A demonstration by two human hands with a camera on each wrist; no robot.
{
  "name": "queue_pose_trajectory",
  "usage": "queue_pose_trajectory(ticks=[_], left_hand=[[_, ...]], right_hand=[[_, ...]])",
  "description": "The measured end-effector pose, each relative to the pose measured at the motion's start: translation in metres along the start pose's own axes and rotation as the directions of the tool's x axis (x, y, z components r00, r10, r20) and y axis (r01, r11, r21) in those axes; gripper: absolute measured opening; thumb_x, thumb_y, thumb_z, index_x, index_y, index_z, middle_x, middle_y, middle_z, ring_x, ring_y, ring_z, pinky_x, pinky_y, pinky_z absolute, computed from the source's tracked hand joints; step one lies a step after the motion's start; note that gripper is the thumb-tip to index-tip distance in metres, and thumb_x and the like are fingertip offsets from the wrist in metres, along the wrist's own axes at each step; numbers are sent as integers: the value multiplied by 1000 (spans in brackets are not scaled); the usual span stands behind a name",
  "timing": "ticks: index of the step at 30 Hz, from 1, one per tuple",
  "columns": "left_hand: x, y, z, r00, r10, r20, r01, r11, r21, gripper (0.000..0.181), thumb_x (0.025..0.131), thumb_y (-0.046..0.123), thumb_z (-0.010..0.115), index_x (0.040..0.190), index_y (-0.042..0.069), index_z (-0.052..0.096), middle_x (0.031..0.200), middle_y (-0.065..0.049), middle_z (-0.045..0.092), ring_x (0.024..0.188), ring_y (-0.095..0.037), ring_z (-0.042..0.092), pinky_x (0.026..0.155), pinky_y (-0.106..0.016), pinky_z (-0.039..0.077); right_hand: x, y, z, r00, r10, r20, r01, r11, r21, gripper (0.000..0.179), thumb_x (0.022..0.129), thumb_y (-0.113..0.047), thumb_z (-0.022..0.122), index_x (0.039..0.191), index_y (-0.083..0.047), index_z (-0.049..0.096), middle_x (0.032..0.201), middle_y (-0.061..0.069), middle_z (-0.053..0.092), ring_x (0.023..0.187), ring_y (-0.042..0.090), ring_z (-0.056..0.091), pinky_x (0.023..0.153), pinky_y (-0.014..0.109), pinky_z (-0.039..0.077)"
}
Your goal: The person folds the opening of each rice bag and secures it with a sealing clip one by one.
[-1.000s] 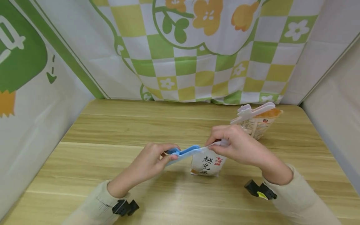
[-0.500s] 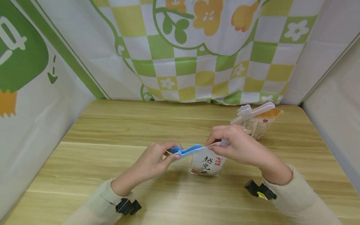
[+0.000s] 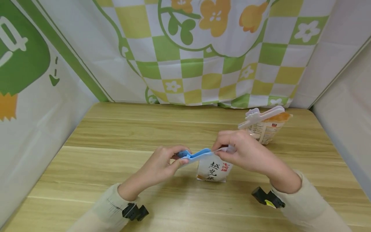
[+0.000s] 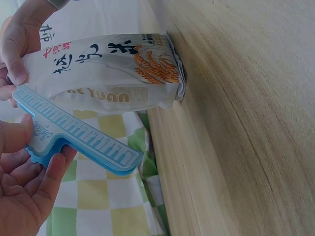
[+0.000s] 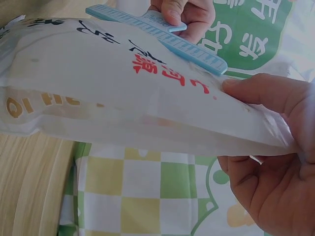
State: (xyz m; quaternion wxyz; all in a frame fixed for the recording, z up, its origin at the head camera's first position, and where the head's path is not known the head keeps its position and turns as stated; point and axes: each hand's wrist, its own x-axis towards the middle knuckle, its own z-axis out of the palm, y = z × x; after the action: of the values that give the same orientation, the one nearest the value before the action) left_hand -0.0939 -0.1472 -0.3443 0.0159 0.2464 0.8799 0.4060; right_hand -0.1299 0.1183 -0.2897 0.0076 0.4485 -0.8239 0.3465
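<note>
My left hand (image 3: pixel 166 161) pinches the handle of a blue bag clip (image 4: pixel 81 130), whose long bar carries a printed ruler scale. In the head view, the clip's two bars stand a little apart. The bar's far end meets the top left corner of a white rice bag (image 3: pixel 215 167). The bag stands upright on the table, with black and red characters on its front. At its top edge, my right hand (image 3: pixel 240 149) pinches the flattened film between thumb and fingers. In the right wrist view, the clip (image 5: pixel 162 37) lies across the bag's left side.
Behind my right hand stands an orange and white bag (image 3: pixel 271 129) with a pale pink clip (image 3: pixel 262 116) across its top. The wooden table (image 3: pixel 121 129) ends at a checkered cloth (image 3: pixel 191 71), with white panels on both sides.
My left hand has moved slightly right, bringing the blue bag clip farther over the rice bag's top edge toward my right fingers. My right hand stays nearly still on the bag.
</note>
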Motion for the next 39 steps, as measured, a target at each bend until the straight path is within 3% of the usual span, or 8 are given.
queue_pose_trajectory(ticks=[8, 17, 39], left_hand=[[0, 1, 0, 1000, 5, -1, -5, 1000, -15, 12, 92, 11, 69, 104, 8, 70, 93, -7, 75, 89, -18, 74, 78, -25, 60], [1, 0, 3, 1000, 12, -11, -13, 1000, -10, 12, 92, 12, 69, 104, 8, 70, 94, -8, 76, 89, -20, 75, 74, -24, 59], [5, 9, 1, 999, 33, -17, -33, 999, -9, 13, 93, 13, 69, 105, 8, 71, 94, -7, 76, 89, -18, 74, 64, -20, 55]], right_hand=[[-5, -4, -8, 990, 138, -3, -138, 988, -72, 9, 89, -14, 74, 87, -21, 68, 78, -14, 66, 70, 0, 56, 65, 23, 49], [-11, -1, -5, 995, -4, -104, -9, 991, -130, 18, 87, -6, 75, 81, -20, 66, 77, -14, 62, 69, -1, 51, 62, 22, 47], [-7, -2, -1, 979, -136, -151, 106, 975, -194, 19, 82, -4, 78, 80, -19, 66, 74, -14, 60, 69, -1, 49, 61, 19, 45]])
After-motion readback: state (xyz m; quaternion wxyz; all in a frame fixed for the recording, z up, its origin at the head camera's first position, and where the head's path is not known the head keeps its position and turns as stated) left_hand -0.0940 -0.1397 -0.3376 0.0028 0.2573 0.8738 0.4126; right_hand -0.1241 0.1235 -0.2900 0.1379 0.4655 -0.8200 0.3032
